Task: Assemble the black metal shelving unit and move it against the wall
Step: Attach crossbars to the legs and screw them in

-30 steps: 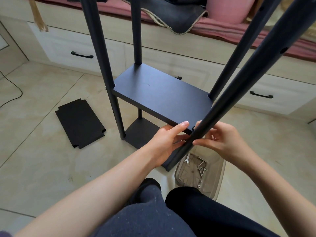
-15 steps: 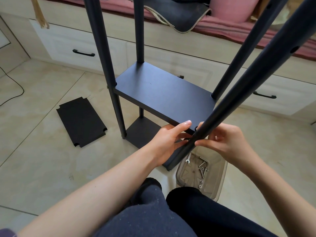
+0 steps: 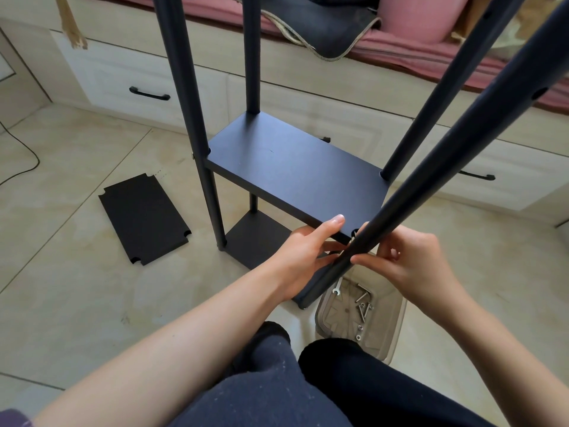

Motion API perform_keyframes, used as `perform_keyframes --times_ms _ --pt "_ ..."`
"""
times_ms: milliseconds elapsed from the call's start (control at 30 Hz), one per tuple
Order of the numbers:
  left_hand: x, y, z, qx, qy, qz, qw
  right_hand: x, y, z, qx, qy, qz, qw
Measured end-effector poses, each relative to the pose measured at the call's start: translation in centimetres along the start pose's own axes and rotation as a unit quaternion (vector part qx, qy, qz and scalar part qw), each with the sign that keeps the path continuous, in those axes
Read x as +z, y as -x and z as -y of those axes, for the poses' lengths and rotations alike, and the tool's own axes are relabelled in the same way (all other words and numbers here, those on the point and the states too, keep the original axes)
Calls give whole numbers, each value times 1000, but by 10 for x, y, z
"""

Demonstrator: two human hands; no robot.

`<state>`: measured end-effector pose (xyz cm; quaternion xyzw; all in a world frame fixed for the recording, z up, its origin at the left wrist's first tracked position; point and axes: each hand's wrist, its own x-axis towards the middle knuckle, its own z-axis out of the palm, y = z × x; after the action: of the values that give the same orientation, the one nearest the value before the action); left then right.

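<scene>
The left hand (image 3: 303,252) holds the near edge of the black shelf (image 3: 295,171). The right hand (image 3: 409,266) pinches the near black pole (image 3: 437,161) at the shelf's corner.

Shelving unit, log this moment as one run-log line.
step: fastening shelf corner to near post | left hand: holds shelf edge | right hand: pinching at the joint | spare panel: on floor | hardware tray: by knees

Left hand (image 3: 303,252) half-curled; right hand (image 3: 409,266) fingertips pinching.
</scene>
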<state>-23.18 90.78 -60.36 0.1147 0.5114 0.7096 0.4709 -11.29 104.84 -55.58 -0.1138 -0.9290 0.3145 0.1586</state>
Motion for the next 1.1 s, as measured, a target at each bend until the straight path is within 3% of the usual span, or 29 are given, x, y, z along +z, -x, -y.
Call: perform_keyframes --times_ms 233,467,1100 --pt "0 1 0 4 -1 15 1000 2 0 1 14 -64 3 998" --pt "1 2 0 0 -5 16 1000 -6 -15 6 12 -60 63 996" --pt "3 6 -4 28 2 -1 1000 -3 -20 3 19 -45 13 999"
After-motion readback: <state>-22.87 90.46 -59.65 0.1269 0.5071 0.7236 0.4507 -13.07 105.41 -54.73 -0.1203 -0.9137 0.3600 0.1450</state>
